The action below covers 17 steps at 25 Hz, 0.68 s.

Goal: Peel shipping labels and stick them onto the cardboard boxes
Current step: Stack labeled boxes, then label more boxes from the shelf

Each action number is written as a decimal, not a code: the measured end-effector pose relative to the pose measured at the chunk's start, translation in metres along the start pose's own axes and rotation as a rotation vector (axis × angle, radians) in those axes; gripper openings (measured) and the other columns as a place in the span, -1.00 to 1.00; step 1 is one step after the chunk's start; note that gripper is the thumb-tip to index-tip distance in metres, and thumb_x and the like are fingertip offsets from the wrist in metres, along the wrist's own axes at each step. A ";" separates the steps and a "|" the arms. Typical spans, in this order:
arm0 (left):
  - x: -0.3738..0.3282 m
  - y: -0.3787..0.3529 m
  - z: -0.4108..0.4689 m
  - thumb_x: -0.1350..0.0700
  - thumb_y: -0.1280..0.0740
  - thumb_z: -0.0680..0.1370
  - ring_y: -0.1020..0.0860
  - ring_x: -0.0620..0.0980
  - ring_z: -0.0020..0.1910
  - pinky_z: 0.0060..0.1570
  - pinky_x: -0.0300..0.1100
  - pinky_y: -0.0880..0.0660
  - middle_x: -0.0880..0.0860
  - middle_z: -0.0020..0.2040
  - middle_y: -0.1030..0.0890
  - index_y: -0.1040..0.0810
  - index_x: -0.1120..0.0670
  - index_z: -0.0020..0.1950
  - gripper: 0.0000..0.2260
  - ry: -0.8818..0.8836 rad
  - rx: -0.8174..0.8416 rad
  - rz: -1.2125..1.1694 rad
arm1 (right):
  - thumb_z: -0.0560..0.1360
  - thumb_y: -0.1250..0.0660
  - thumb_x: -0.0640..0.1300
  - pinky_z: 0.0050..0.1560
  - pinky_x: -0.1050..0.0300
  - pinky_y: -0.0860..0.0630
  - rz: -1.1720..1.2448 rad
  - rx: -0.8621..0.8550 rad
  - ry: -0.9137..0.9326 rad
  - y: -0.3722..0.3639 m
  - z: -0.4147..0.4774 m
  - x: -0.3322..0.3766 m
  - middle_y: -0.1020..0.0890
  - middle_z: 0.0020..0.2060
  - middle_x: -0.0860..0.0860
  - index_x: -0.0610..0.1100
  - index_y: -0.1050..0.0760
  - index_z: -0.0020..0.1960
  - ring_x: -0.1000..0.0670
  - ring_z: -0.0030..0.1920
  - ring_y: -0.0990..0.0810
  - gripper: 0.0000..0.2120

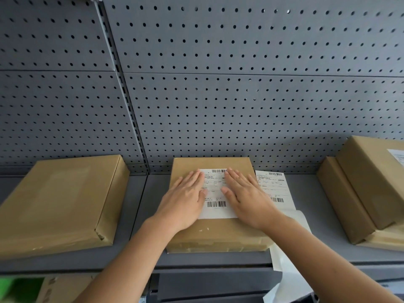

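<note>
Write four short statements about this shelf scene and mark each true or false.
1. The left hand and right hand lie flat on the label on the middle box. True.
2. The box at far left carries a label. False: the left box shows no label on top.
3. Another label sheet lies beside the middle box, on its right. True.
4. The right hand pinches a peeled label in the air. False: it presses flat.
</note>
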State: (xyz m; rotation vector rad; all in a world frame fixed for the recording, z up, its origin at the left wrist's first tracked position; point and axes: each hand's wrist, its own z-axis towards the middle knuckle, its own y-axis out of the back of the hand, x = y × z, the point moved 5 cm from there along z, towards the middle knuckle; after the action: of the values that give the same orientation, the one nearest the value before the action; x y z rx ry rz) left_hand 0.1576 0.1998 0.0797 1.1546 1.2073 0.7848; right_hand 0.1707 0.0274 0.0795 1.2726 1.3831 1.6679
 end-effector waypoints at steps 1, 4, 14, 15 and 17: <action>-0.006 -0.001 -0.006 -0.07 0.08 0.75 0.13 -0.15 0.65 0.63 -0.13 0.15 -0.04 0.69 0.10 0.10 0.05 0.69 -0.47 -0.034 0.002 0.010 | 0.54 0.29 0.32 0.56 0.13 0.23 -0.002 0.000 0.037 0.000 -0.007 0.009 -0.01 0.63 0.08 -0.05 0.01 0.64 0.13 0.61 0.09 -0.23; -0.017 -0.007 -0.020 -0.05 0.09 0.75 0.15 -0.16 0.65 0.64 -0.11 0.14 -0.04 0.70 0.10 0.10 0.04 0.69 -0.48 -0.092 0.021 0.063 | 0.59 0.27 0.29 0.55 0.15 0.26 -0.023 0.028 0.112 -0.007 -0.023 0.030 0.00 0.63 0.08 -0.02 0.04 0.64 0.13 0.61 0.10 -0.30; 0.003 -0.008 -0.032 -0.12 0.15 0.73 0.19 -0.15 0.64 0.64 -0.08 0.12 -0.07 0.68 0.19 0.19 0.01 0.67 -0.47 0.022 0.074 0.080 | 0.41 0.43 0.37 0.57 0.08 0.25 -0.058 0.021 -0.064 -0.008 -0.039 -0.014 0.03 0.63 0.14 0.01 0.05 0.64 0.15 0.60 0.11 -0.10; 0.005 -0.007 -0.033 -0.12 0.16 0.73 0.19 -0.15 0.64 0.64 -0.09 0.13 -0.07 0.68 0.19 0.19 0.01 0.67 -0.47 0.032 0.073 0.073 | 0.41 0.43 0.38 0.57 0.08 0.26 -0.053 0.019 -0.083 -0.007 -0.040 -0.017 0.03 0.63 0.13 0.00 0.05 0.64 0.15 0.61 0.12 -0.10; 0.002 -0.003 -0.036 -0.11 0.16 0.73 0.19 -0.15 0.64 0.63 -0.12 0.17 -0.07 0.68 0.18 0.18 0.02 0.67 -0.47 0.029 0.053 0.048 | 0.42 0.41 0.37 0.56 0.11 0.27 -0.024 0.001 -0.081 -0.004 -0.045 -0.013 0.04 0.63 0.12 -0.02 0.05 0.64 0.14 0.61 0.12 -0.11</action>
State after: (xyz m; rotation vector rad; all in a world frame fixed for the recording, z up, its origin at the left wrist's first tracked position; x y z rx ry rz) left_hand 0.1224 0.2095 0.0774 1.2228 1.2353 0.8121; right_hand 0.1330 0.0006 0.0725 1.3038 1.3460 1.5824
